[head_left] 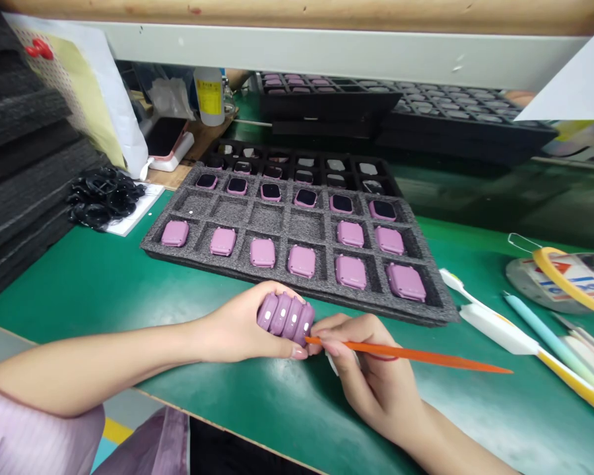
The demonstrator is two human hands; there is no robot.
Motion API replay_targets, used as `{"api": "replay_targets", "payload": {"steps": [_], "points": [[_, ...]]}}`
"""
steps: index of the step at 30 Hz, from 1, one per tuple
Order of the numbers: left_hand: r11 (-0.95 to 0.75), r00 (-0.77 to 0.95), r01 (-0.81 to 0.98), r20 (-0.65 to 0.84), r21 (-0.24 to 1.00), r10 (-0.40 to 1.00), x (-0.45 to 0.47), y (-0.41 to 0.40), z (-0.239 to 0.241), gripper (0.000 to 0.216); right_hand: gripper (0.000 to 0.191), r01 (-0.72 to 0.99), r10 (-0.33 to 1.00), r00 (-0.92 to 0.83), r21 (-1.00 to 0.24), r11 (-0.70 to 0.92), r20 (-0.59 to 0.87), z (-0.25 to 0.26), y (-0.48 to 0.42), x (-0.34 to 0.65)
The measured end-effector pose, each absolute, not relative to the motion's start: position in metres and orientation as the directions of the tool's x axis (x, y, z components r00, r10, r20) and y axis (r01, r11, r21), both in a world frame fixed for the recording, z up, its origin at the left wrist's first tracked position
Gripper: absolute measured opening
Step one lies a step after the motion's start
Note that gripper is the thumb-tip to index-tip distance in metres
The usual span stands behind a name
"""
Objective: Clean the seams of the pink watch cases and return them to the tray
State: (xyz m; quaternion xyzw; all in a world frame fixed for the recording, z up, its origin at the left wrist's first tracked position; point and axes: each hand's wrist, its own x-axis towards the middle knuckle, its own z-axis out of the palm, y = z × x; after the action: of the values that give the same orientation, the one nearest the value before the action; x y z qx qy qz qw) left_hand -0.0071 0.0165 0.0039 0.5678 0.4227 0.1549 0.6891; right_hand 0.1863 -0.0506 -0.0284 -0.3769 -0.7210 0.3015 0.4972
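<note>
My left hand (251, 330) grips four purple watches (290, 320) in a row; my right hand (376, 389) pinches an orange stick (426, 356), tip at the end watch. I'd call these midway; eight other watches (350, 272) lie in the tray (307, 224) at 12 o'clock, whether finished I can't tell.

green bench (94, 284) offers passage front-left of the foam tray (267, 218), but the left grip (250, 320) blocks front centre.

Left hand (250, 324) is curled in a grip, left forearm (113, 371) pretty flat across the front edge of the worktop (218, 409). Right hand (371, 369) is doing a pen-style pinch, right forearm (450, 437) slanting in.
</note>
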Motion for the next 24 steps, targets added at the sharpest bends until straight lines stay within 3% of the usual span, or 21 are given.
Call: {"api": "replay_targets", "payload": {"steps": [7,24], "points": [[0.319,0.606,0.245,-0.402,0.915,0.687,-0.005,0.015,0.005,0.054,0.008,0.258,0.853,-0.219,-0.815,0.519,0.474,-0.026,-0.053,0.184],[0.309,0.521,0.298,-0.425,0.903,0.74,-0.002,0.008,0.006,0.06,0.016,0.458,0.82,-0.234,-0.685,0.567,0.522,-0.012,-0.055,0.177]]}}
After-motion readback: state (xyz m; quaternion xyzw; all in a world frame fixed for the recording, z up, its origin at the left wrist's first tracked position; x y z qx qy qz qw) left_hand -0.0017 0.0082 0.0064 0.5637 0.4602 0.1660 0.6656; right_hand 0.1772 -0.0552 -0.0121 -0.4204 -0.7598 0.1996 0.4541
